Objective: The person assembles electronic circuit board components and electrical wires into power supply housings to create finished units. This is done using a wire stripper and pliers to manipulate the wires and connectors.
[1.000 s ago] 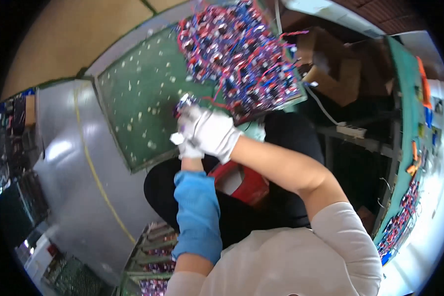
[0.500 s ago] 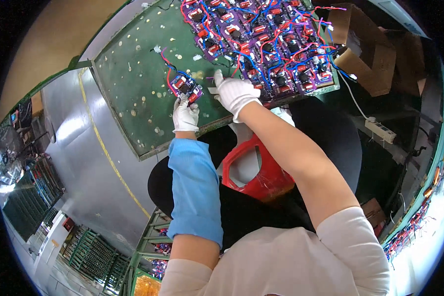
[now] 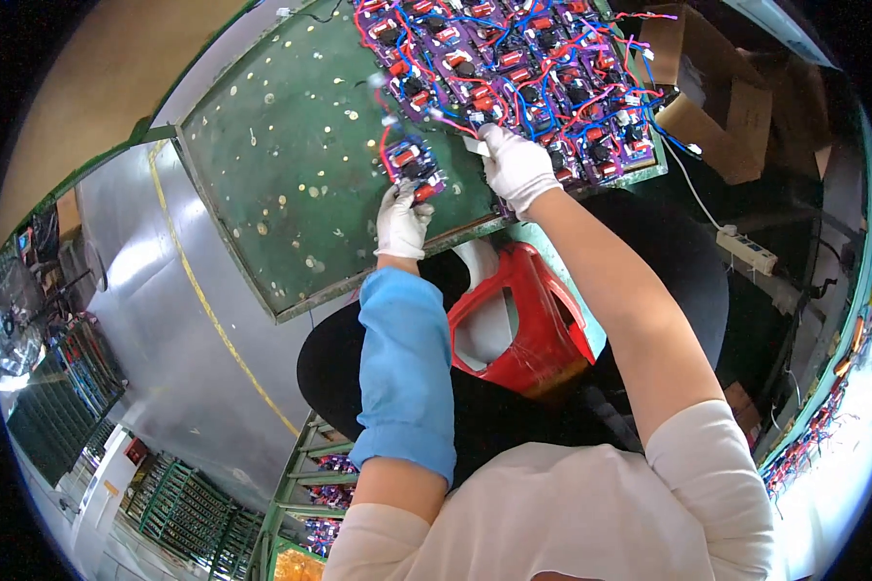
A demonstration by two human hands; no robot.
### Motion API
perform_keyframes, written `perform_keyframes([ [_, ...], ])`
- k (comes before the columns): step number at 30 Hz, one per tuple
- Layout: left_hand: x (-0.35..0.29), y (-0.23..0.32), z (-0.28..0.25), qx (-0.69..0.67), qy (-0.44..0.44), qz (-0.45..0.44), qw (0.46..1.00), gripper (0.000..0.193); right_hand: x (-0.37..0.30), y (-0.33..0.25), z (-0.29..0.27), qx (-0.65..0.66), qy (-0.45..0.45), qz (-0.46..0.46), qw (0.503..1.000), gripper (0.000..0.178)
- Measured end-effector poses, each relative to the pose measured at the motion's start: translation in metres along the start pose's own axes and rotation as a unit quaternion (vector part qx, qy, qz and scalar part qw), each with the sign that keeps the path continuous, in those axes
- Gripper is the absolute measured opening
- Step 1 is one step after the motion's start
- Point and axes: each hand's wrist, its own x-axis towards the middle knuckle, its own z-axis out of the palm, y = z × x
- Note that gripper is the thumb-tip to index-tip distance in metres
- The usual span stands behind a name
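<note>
We had shifted the circuit board (image 3: 413,161) rightward over the worktop (image 3: 291,184), seemingly bringing our work nearer the massed boards (image 3: 515,76); our left hand (image 3: 403,221) pinched its edge, our right hand (image 3: 519,170) gripped a pale strip (image 3: 475,145).

**Rightward shift, wider gap**

The circuit board (image 3: 408,159) in the grip of the left hand (image 3: 402,223) is further right in the upper middle of the frame than half a second ago, closer to the massed boards (image 3: 513,75). Its wires (image 3: 385,147), earlier leaning upper left, now rise nearly upright, blurred. The right hand (image 3: 519,170) has also moved right. Together a second ago, the hands are apart.
</note>
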Motion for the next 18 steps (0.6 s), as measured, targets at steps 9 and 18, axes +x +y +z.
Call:
perform_keyframes([
  [9,0.009,-0.017,0.06,0.054,0.011,0.018,0.998,0.03,-0.009,0.007,0.014,0.055,0.098,-0.03,0.993,0.024],
  [18,0.019,0.016,0.055,0.739,0.122,0.205,0.63,0.034,-0.009,-0.012,0.003,0.002,-0.054,-0.013,0.998,0.033],
])
